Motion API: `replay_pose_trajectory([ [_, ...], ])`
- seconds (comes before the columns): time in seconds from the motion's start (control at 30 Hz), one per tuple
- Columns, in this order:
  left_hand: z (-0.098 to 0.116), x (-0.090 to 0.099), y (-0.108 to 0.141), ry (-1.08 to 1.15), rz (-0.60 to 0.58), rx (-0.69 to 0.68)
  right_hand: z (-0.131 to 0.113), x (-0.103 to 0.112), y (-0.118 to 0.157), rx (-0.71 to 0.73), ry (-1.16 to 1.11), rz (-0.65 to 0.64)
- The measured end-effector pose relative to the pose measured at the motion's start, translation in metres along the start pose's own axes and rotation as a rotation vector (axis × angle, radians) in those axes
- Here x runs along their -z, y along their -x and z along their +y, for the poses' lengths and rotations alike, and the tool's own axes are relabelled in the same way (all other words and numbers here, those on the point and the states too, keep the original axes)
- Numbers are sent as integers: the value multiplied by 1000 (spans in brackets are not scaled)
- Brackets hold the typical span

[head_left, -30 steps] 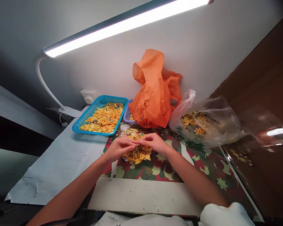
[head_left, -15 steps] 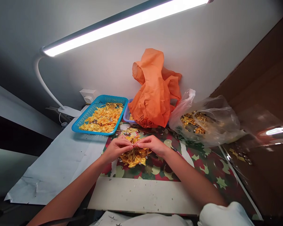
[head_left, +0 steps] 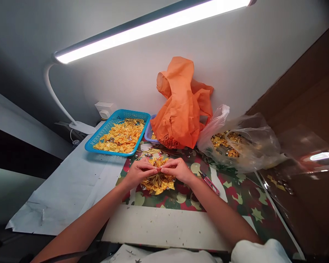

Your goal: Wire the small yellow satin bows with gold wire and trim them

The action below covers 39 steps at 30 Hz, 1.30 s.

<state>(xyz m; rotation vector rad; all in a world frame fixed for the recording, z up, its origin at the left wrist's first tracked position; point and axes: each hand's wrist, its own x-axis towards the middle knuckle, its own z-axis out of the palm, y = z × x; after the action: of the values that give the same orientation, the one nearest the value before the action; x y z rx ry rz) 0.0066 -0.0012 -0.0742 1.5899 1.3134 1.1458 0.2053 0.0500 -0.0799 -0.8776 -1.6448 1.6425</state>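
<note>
Thumb and fingers of my left hand (head_left: 140, 172) are pinched together over a ring of yellow ribbon bows (head_left: 159, 188). Facing it, my right hand (head_left: 180, 171) pinches in the same way, and the fingertips of both hands meet. Whatever they grip is too small and covered to make out. Thin gold stems (head_left: 156, 180) fan out just below the fingertips, with the bows and small silver bells around them. Thread snips (head_left: 210, 183) with reddish handles lie on the patterned sheet, right beside my right wrist.
A blue basket (head_left: 109, 153) full of yellow bows stands at the back left. Behind the hands, an orange bag (head_left: 181, 113) leans over a purple basket (head_left: 148, 136). A clear plastic bag (head_left: 259, 155) with gold pieces sits right. A lit lamp (head_left: 153, 31) hangs overhead.
The view has shifted slightly. My right hand and forearm have moved a little, so more of the thread snips shows. Both hands stay pinched together over the bows.
</note>
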Motion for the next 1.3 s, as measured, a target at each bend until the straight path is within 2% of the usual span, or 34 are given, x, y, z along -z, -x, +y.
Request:
replay_pose_trajectory([
  [0.23,-5,-8,5,-27,66,39,10,-7,0,104,69,44],
  [0.33,-3,-3,4,-40,11,43,9,-5,2,140,96,17],
  [0.5,8,12,2,-47,-182,47,3,1,6,166,134,-48],
  [0.7,14,8,0,-15,-177,127,5,-4,3,153,122,25],
  [0.87,16,4,-4,57,-193,204,9,-10,-2,75,58,56],
  [1.1,17,4,0,94,-200,221,1,-7,-2,-10,-3,-18],
  [1.2,14,3,1,90,-200,215,-7,-4,-1,41,75,-75],
  [1.3,13,4,1,71,-204,198,-15,-1,-2,143,250,-114],
])
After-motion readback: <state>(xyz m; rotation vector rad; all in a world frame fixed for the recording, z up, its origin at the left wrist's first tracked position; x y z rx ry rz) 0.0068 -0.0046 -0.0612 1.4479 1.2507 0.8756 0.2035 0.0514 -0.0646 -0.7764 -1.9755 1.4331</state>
